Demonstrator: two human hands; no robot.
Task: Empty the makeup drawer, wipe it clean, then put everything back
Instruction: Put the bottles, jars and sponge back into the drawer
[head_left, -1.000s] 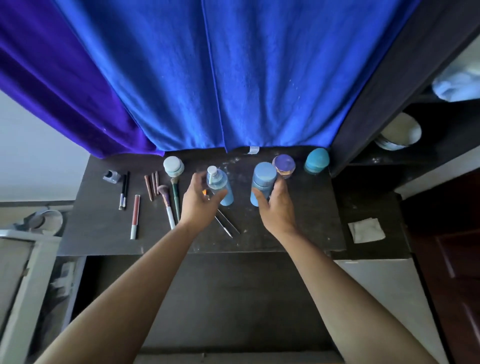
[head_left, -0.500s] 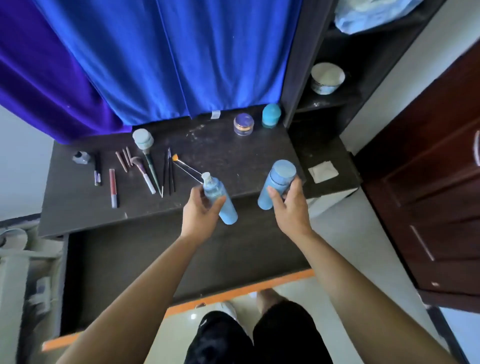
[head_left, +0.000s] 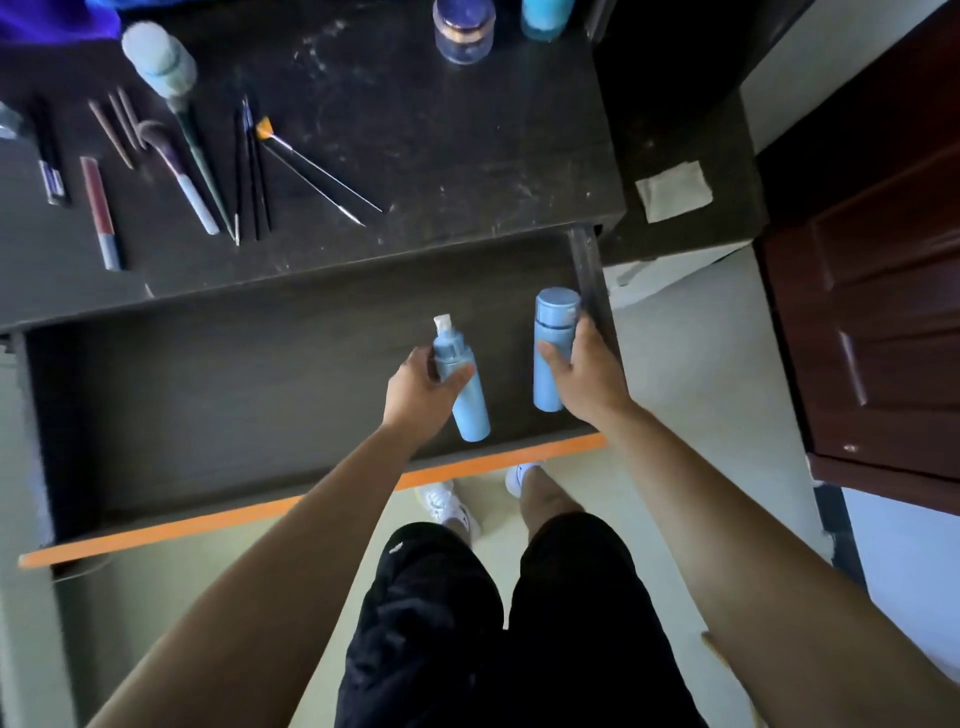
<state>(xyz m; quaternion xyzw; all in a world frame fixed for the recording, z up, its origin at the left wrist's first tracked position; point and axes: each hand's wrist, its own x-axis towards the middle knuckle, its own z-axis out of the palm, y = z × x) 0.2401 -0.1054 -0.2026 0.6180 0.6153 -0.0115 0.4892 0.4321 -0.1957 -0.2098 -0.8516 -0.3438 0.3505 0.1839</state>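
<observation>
The dark drawer (head_left: 208, 405) stands pulled out, with an orange front edge (head_left: 311, 506). My left hand (head_left: 418, 395) grips a blue spray bottle (head_left: 465, 395) with a white nozzle, held over the drawer's right part. My right hand (head_left: 587, 374) grips a blue capped bottle (head_left: 551, 348) close to the drawer's right wall. Whether the bottles touch the drawer floor I cannot tell. On the dark tabletop (head_left: 415, 130) lie several brushes (head_left: 249, 171), a red lip tube (head_left: 98, 213), a pale green bottle (head_left: 161, 60), a purple-lidded jar (head_left: 463, 26) and a teal jar (head_left: 545, 18).
A folded cloth (head_left: 672, 189) lies on the lower dark surface to the right of the tabletop. A dark red wooden door (head_left: 883, 312) stands at the right. My legs and white shoes (head_left: 447, 506) are below the drawer front on a pale floor.
Both hands lifted the two blue bottles off the tabletop and brought them down and toward me into the open drawer. The view tilted downward.
</observation>
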